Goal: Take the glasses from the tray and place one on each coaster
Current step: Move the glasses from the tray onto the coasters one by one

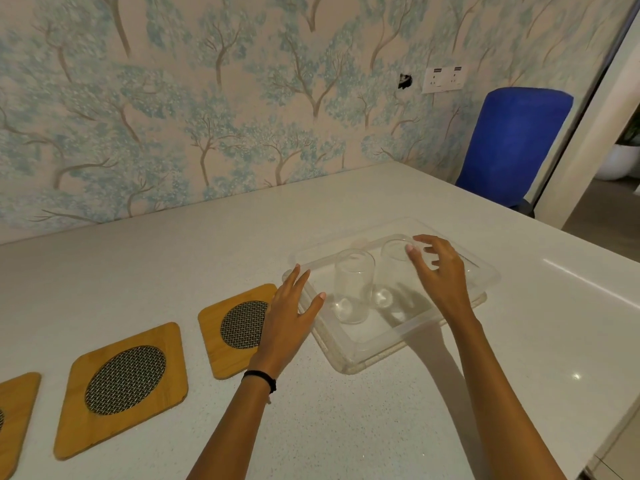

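Note:
A clear plastic tray sits on the white counter and holds two upright clear glasses: a near one and a farther one. My right hand hovers open over the tray, fingertips beside the farther glass's rim, not gripping it. My left hand is open at the tray's left edge, partly covering the nearest coaster. Three wooden coasters with woven dark centres lie in a row to the left: nearest, middle, and one cut off at the frame edge. All coasters are bare.
The white counter runs back to a tree-patterned wall. A blue chair back stands beyond the counter's far right corner. A wall socket is on the wall above.

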Demonstrator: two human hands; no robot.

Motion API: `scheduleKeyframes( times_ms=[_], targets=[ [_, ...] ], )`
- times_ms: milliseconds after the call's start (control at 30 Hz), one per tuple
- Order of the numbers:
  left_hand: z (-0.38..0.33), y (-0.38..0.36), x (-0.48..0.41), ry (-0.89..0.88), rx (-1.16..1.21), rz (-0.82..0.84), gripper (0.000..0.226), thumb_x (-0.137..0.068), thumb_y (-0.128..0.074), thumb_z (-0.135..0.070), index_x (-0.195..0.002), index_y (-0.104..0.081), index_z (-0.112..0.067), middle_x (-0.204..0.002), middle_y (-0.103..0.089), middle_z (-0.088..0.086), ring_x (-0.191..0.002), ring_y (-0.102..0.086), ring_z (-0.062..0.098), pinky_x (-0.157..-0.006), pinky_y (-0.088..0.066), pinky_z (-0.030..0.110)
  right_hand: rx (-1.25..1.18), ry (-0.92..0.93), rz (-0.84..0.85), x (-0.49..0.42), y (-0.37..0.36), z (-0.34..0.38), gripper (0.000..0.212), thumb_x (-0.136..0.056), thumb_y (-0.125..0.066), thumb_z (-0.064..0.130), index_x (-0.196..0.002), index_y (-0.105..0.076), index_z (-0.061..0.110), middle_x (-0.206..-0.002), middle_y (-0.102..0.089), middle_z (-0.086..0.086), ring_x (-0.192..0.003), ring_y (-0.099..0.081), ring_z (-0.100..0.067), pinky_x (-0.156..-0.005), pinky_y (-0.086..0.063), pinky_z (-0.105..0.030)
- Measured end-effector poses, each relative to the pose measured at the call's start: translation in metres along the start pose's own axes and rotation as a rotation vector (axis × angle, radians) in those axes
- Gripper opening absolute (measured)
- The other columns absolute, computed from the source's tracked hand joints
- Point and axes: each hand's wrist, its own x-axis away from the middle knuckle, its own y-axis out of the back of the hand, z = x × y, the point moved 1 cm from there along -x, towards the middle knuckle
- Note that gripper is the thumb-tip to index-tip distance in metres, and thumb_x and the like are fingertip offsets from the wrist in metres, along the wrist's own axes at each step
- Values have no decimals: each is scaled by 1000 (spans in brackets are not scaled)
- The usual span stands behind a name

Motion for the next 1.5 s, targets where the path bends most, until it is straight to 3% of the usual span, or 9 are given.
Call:
scheduleKeyframes(
  times_ms=[100,167,333,533,700,1067,1267,1500],
  targets=[
    [1,-1,0,0,6,0,70,-82,-33,-69,-143,-23,-37,-157,-14,-14,-142,-20,13,-115,-25,43,20,-64,-103,-10,20,-12,27,-90,-54,35,-112,-59,20,-121,-59,-7,-108,-56,-24,-83,-47,-31],
    [0,-1,1,1,20,-3,70,-81,-33,-69,-143,-22,-38,-157,-15,-15,-142,-20,13,-115,-25,42,175,-116,-116,-16,33,-24,30,-90,-55,29,-116,-57,13,-126,-56,-15,-114,-53,-30,-90,-47,-39],
    [-2,0,3,5,45,-8,70,-81,-35,-68,-143,-23,-38,-157,-16,-13,-142,-21,12,-115,-26,42,592,-192,91,-19,48,-45,49,-87,-60,29,-128,-46,8,-124,-49,-25,-115,-43,-39,-85,-45,-47],
    [-8,1,3,-11,-16,-16,67,-85,-34,-60,-144,-25,-31,-158,-14,-9,-145,-9,12,-116,-13,36,698,-231,222,-22,46,-49,57,-85,-61,32,-132,-38,9,-124,-48,-24,-113,-43,-39,-83,-45,-45],
    [-15,-3,3,-22,112,17,49,-96,-42,-35,-142,-30,-25,-158,-14,-7,-142,-1,1,-111,-4,24,758,-266,286,-27,46,-45,64,-84,-63,35,-135,-34,10,-127,-47,-24,-116,-43,-38,-86,-44,-45],
    [-23,-9,0,-52,67,14,50,-97,-44,-27,-143,-31,-14,-157,-18,1,-140,-3,3,-113,-6,24,698,-305,414,-27,37,-41,80,-78,-68,42,-140,-25,15,-129,-52,-20,-113,-53,-37,-92,-47,-47],
    [-22,-9,0,-37,23,26,50,-97,-42,-29,-143,-32,-11,-157,-18,1,-145,-5,9,-115,-6,25,476,-268,290,-20,33,-42,79,-73,-73,38,-137,-31,18,-123,-56,-20,-111,-55,-35,-90,-47,-45],
    [-20,-9,1,-32,53,12,52,-97,-43,-32,-143,-30,-13,-157,-19,-1,-144,-6,7,-114,-8,25,287,-201,74,-22,36,-39,64,-74,-74,35,-127,-43,17,-120,-58,-17,-107,-56,-33,-87,-50,-43]
  ],
)
